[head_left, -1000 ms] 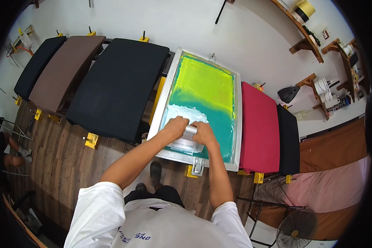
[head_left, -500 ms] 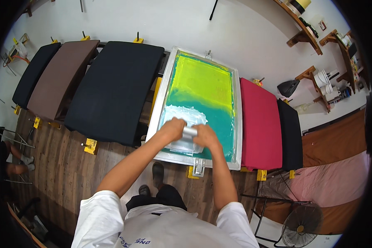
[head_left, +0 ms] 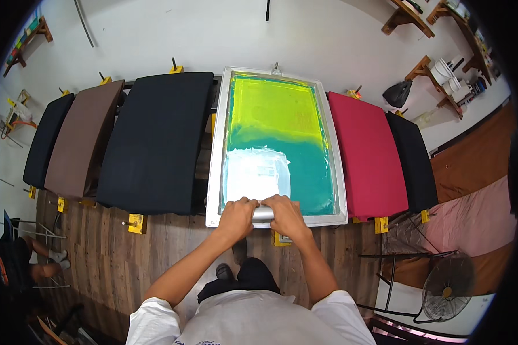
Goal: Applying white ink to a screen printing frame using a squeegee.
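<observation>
The person's left hand [head_left: 237,217] and right hand [head_left: 285,215] are side by side at the near end of a rectangular printing screen with a silver metal frame [head_left: 217,172]. The fingers of both hands are curled closed around a smooth silver horizontal bar [head_left: 263,214], whose bare middle shows between them. The bar is at the near rail, left of the screen's right corner; whether it touches the rail cannot be told. Inside the frame, a thick white patch of ink [head_left: 256,175] spreads just beyond the hands over a teal mesh surface [head_left: 311,167], with a yellow-green area [head_left: 276,103] across the far half. To the left stand 3 cloth-covered boards: a large black board [head_left: 158,138], a brown board [head_left: 86,135] and a narrower-looking black board [head_left: 49,138]. To the right are 2 more, a red board [head_left: 368,155] and a black outer board [head_left: 411,161]. A round wire-caged fan [head_left: 448,290] stands at lower right.
</observation>
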Motion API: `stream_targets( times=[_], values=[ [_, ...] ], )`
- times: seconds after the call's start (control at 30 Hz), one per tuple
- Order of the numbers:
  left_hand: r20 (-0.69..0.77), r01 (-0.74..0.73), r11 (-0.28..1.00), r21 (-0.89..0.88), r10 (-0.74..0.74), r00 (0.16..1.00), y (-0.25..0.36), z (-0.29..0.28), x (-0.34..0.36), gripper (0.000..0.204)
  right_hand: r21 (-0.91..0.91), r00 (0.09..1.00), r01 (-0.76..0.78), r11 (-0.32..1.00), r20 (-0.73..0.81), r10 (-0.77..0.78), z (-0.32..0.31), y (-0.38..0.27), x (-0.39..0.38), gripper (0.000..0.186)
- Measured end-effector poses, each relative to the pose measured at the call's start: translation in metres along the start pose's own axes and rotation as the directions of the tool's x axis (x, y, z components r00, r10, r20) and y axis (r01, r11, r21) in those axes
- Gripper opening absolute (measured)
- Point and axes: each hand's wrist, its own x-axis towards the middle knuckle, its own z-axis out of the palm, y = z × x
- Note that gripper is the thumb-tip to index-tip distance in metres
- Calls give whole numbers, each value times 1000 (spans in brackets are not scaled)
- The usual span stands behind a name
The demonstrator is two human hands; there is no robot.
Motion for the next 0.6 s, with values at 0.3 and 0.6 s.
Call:
stream_targets(
  times=[0.3, 0.6],
  values=[
    [158, 9, 999, 34, -14, 987, -50, -30, 115, 31, -126, 988, -21, 992, 152, 40, -44, 28, 114, 40],
    [148, 11, 978, 206, -42, 988, -46, -28, 132, 37, -180, 963, -96, 979, 232, 138, -44, 27, 136, 39]
  ],
)
